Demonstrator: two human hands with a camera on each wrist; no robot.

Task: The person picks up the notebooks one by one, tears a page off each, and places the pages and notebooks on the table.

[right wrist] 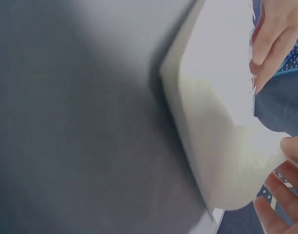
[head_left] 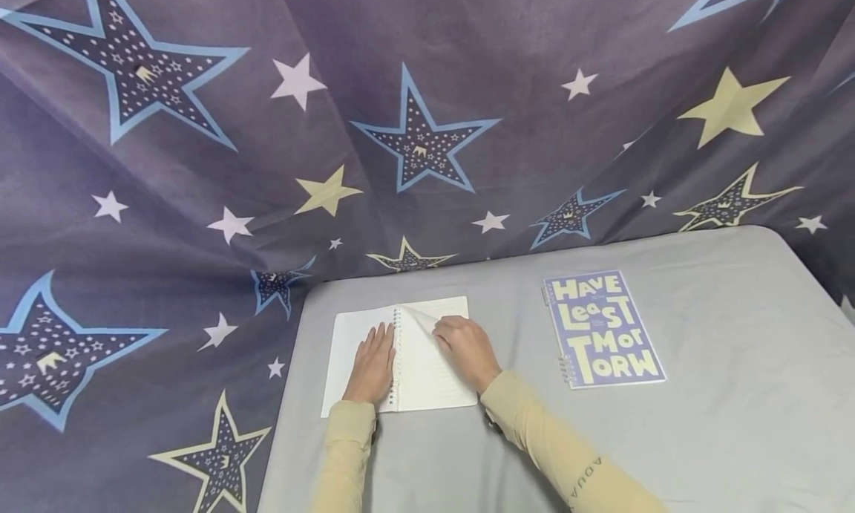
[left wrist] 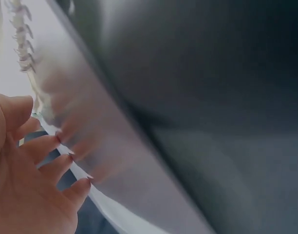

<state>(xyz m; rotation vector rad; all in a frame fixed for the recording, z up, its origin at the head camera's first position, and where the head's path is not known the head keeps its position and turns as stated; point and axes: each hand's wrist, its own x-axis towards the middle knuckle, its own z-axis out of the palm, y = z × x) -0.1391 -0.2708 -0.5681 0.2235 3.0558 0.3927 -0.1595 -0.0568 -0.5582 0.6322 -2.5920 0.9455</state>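
Observation:
An open spiral notebook [head_left: 427, 383] lies on the grey-covered surface, its wire binding [head_left: 394, 350] running between blank-looking left and faintly lined right pages. My left hand [head_left: 371, 366] rests on the left page beside the binding, fingers extended; the left wrist view shows those fingertips touching the glossy sheet. Near the top of the right page, my right hand [head_left: 469, 350] pinches a page [right wrist: 227, 161] by its edge. In the right wrist view this sheet curves up between thumb and fingers, with the right hand [right wrist: 290, 180] partly cut off by the frame.
To the right lies a purple spiral notebook [head_left: 604, 331] with large cream lettering on its cover. A grey cloth [head_left: 521, 446] covers the work surface. Behind and to the left hangs a dark star-patterned curtain [head_left: 467, 45], meeting the surface's back edge.

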